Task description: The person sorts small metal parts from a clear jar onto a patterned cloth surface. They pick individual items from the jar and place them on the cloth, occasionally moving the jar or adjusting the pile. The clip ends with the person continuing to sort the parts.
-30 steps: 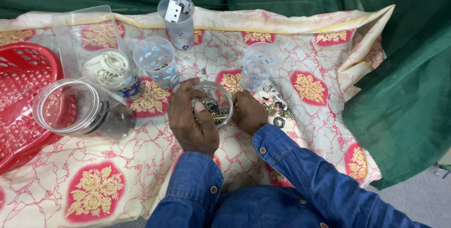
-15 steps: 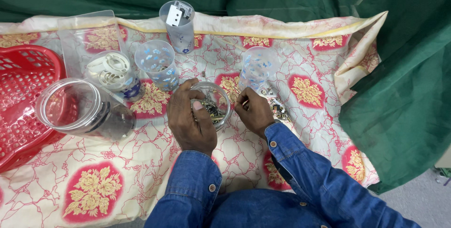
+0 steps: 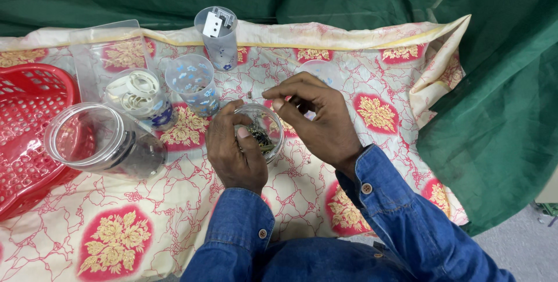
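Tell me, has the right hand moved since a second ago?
Yes. The right hand has lifted off the cloth beside the small clear cup and now hovers over its rim, fingers pinched.

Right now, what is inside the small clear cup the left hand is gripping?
The small clear cup holds a pile of small dark and metallic pieces, too small to identify. The left hand covers its near side; the right hand hovers above its rim.

View: we had one head camera only, no second view to overlap.
Facing: it looked steeply down over the patterned cloth.
Nearness: close, both denim sleeves filled the bottom edge.
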